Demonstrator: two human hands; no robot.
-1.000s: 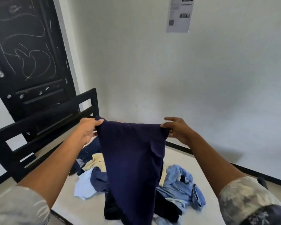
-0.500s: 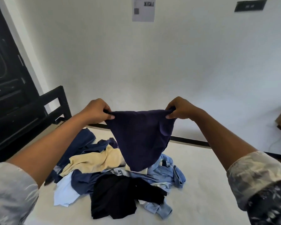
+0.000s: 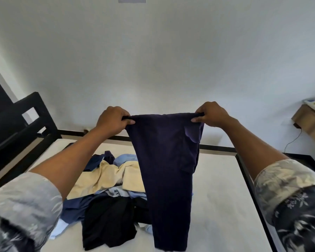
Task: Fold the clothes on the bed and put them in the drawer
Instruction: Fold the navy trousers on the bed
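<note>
A pair of navy trousers (image 3: 167,171) hangs full length in front of me, above the white bed (image 3: 222,206). My left hand (image 3: 113,120) grips the left end of the waistband. My right hand (image 3: 212,114) grips the right end at the same height. Below and to the left lies a loose pile of clothes (image 3: 105,193): cream, light blue, dark blue and black pieces. The trousers hide part of the pile. No drawer is in view.
A black bed frame (image 3: 247,179) runs along the bed's right edge and far side, and a black headboard (image 3: 16,128) stands at the left. A wooden shelf (image 3: 311,122) with a cable sticks out from the wall at right. White wall lies ahead.
Both hands have stretched the waistband wider and level. The trousers now hang down long over the bed. My view has swung right, away from the black door.
</note>
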